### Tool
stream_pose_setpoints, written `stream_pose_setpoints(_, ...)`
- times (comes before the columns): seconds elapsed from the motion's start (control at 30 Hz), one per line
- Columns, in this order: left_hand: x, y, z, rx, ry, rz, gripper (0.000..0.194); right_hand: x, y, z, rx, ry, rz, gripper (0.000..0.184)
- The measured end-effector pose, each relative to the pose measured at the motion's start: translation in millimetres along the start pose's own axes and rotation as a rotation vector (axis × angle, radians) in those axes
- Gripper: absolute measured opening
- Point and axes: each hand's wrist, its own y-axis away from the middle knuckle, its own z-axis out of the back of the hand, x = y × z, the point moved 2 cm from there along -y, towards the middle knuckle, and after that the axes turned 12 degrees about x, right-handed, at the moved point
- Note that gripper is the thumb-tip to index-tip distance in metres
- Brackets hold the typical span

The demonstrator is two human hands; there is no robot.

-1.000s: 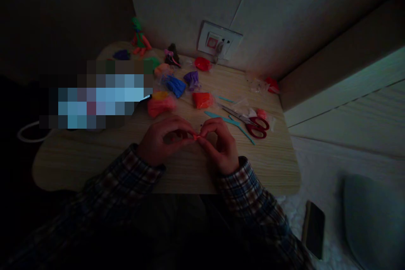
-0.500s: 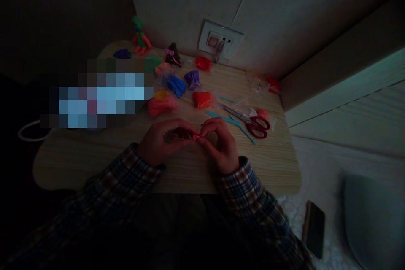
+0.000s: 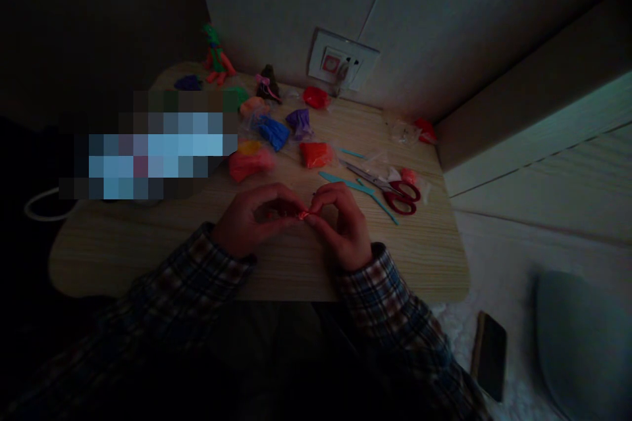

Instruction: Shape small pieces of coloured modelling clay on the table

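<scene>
Between the fingertips of both hands is a small piece of orange-red modelling clay (image 3: 303,216), mostly covered by the fingers. My left hand (image 3: 257,217) pinches it from the left, thumb below and fingers curved above. My right hand (image 3: 342,222) pinches it from the right, its fingertips meeting those of the left. Just beyond the hands lie a bag of orange-red clay (image 3: 316,154), a bag of pink clay (image 3: 249,164) and a flat turquoise modelling tool (image 3: 345,183). Scissors with dark red handles (image 3: 402,197) rest to the right of the tools.
The wooden table (image 3: 296,270) holds bags of blue clay (image 3: 272,133) and purple clay (image 3: 300,123). A green and orange clay figure (image 3: 217,59) stands at the back left. A wall socket (image 3: 343,60) is behind. A phone (image 3: 490,355) lies below right; a pixelated patch hides the left.
Both hands stay nearly in place, and the fingertips shift slightly on the clay, covering more of it. The whole view has moved a little.
</scene>
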Motion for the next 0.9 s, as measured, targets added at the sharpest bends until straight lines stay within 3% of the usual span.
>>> stream_pose_setpoints(0.5,-1.3,-1.5,0.5,0.032,0.057,-0.044,0.013,-1.8,2.7,0.7,0.018,-0.006,0.085,0.014)
stream_pose_setpoints(0.9,0.4,-1.5,1.0,0.054,0.074,-0.063,0.016,-0.2,3.0,0.9,0.059,-0.002,0.067,0.013)
